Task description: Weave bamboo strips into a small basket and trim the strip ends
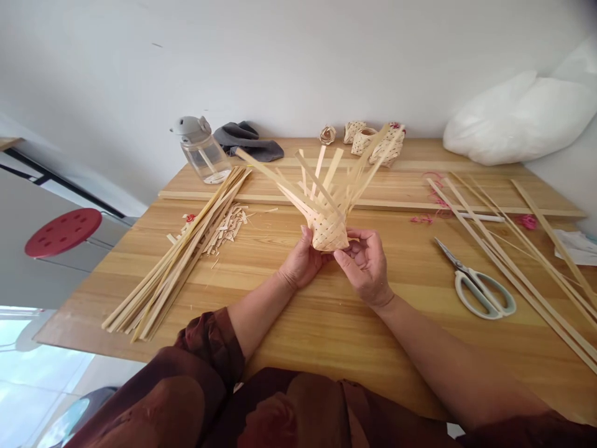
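On the table (298, 330), left hand (303, 261) and right hand (366, 264) clasp a bamboo basket (329, 231), base partly hidden.

A woven basket (329, 231) is blocking twelve o'clock, bundled bamboo strips (177, 261) nine, scissors (476, 286) three; passage is running along the wooden tabletop (326, 336) at six.

A home craft space; bamboo strips (177, 261), scissors (461, 267), wooden table (326, 330).

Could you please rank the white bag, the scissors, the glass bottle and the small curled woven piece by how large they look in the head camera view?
1. White bag
2. Scissors and glass bottle: too close to rank, with the scissors nearer the camera
3. Small curled woven piece
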Tool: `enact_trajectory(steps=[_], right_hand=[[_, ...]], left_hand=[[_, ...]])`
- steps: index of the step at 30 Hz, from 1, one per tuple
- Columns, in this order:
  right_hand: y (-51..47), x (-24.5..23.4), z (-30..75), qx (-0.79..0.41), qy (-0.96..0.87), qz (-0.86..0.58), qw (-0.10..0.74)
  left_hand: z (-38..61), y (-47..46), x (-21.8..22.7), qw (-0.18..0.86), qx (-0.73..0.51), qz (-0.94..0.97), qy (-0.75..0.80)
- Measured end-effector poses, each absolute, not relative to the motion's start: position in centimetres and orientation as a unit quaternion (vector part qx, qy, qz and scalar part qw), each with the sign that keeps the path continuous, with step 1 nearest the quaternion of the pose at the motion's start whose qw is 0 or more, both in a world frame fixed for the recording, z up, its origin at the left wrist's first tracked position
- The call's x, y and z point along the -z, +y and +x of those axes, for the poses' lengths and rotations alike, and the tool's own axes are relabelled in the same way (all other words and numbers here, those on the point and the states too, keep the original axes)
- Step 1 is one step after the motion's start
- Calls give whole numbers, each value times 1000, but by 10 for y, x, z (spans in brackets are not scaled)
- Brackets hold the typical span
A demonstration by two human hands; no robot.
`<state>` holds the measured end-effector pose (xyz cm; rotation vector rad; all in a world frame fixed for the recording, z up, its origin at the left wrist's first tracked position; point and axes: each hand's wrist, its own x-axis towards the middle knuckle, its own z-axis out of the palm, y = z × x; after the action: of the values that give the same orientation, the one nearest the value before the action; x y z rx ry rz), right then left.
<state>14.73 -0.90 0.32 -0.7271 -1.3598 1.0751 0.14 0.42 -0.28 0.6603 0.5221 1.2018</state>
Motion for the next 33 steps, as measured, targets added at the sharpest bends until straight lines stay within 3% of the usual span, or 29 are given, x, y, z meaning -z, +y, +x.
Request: enact_trajectory(steps=[10,33], right_hand=[[-6,-7,151,-495,-570,-312,577],[-4,-7,151,-449,-584,-358,573]], left_hand=[[2,6,-2,758,-541,264,251],[0,1,-4,760,-537,306,200]])
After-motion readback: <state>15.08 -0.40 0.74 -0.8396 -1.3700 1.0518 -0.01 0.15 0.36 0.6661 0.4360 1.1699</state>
